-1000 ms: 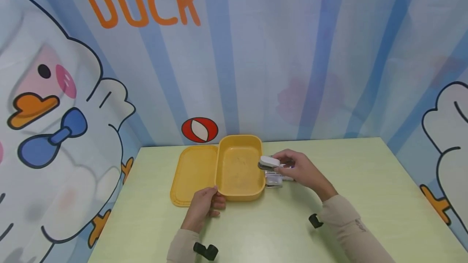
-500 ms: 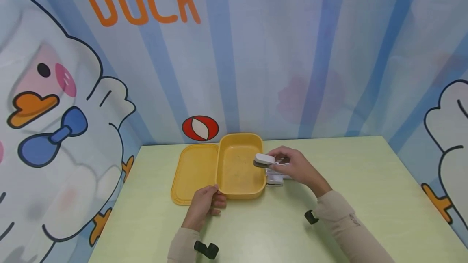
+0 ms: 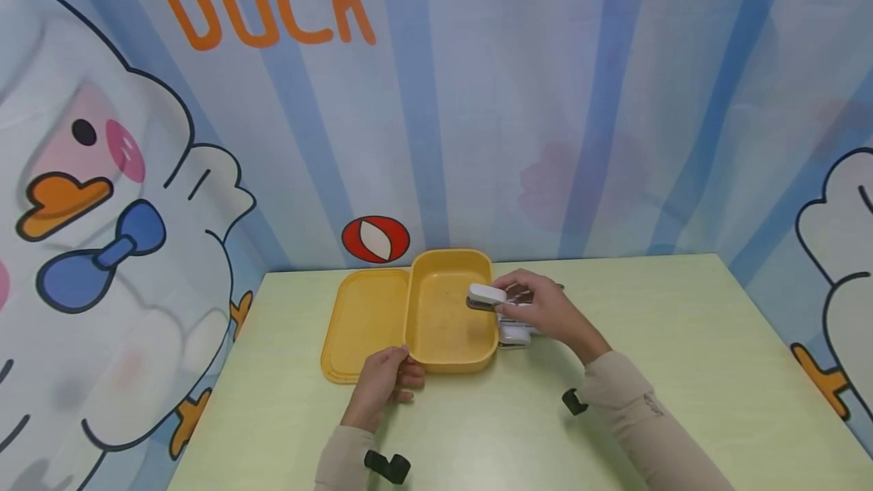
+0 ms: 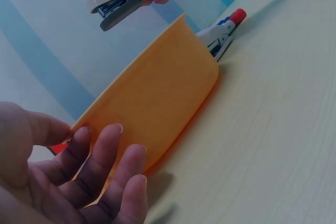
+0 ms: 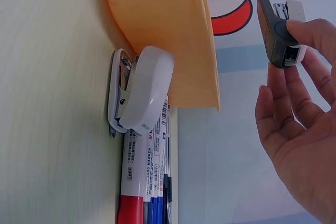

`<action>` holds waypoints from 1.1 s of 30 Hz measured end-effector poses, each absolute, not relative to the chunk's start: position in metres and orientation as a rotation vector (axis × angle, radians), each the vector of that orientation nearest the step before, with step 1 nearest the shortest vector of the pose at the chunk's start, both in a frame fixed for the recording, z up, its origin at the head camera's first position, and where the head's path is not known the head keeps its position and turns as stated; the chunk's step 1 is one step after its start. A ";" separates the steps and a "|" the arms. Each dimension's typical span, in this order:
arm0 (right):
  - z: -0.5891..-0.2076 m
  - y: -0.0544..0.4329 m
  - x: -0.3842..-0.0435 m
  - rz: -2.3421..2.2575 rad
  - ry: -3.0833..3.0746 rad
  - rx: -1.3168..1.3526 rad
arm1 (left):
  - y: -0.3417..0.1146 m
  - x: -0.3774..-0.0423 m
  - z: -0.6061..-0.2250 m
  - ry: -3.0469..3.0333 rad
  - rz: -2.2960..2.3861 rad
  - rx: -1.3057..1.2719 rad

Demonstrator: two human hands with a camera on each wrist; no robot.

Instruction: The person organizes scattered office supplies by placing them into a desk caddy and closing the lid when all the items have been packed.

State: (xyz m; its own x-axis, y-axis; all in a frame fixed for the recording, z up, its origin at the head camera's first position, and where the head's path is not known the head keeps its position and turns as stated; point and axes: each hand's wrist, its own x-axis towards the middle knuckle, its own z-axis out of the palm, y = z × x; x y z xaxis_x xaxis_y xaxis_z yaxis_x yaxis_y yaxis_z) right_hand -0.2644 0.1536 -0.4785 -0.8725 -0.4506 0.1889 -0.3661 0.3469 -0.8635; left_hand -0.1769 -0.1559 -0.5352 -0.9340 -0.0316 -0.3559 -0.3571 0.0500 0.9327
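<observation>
My right hand [image 3: 546,311] holds a small white and grey stapler [image 3: 484,295] between thumb and fingers, above the right side of the yellow box [image 3: 446,332]. In the left wrist view that stapler is higher than the box rim, apart from it. My left hand [image 3: 382,386] pinches the rim at the box's near left corner, thumb on top and other fingers spread along the outer wall. Against the box's right side lies a second, white stapler [image 5: 149,90], beside several whiteboard markers, among them a red-capped marker [image 5: 131,182]. The right hand partly hides these in the head view.
A flat yellow lid [image 3: 361,328] lies on the table [image 3: 655,339], against the box's left side. Behind the table's far edge hangs a blue striped curtain [image 3: 505,112] with duck pictures. A black wrist camera [image 3: 387,467] sticks out by the left sleeve.
My right hand has moved left with the stapler, from beside the box's right edge to over its inside. The left hand stays on the rim.
</observation>
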 end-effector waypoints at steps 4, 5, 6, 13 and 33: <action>-0.477 0.151 -0.266 -1.569 2.514 -0.752 | -0.156 -0.177 -0.535 2.088 1.973 -0.400; -0.477 0.150 -0.267 -1.567 2.512 -0.746 | -0.156 -0.177 -0.535 2.088 1.974 -0.401; -0.476 0.149 -0.267 -1.563 2.511 -0.738 | -0.156 -0.177 -0.535 2.088 1.975 -0.401; -0.476 0.142 -0.271 -1.554 2.507 -0.723 | -0.155 -0.178 -0.534 2.081 1.985 -0.401; -0.473 0.115 -0.282 -1.549 2.492 -0.727 | -0.155 -0.177 -0.534 2.084 1.977 -0.405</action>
State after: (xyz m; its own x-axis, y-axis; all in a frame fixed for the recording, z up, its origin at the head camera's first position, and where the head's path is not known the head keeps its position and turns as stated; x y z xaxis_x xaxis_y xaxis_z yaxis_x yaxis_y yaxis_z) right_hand -0.2824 0.1148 -0.4731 -0.8776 -0.4560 0.1480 -0.3345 0.3614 -0.8704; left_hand -0.1770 -0.1553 -0.5345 -0.9328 -0.0350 -0.3587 -0.3601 0.0460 0.9318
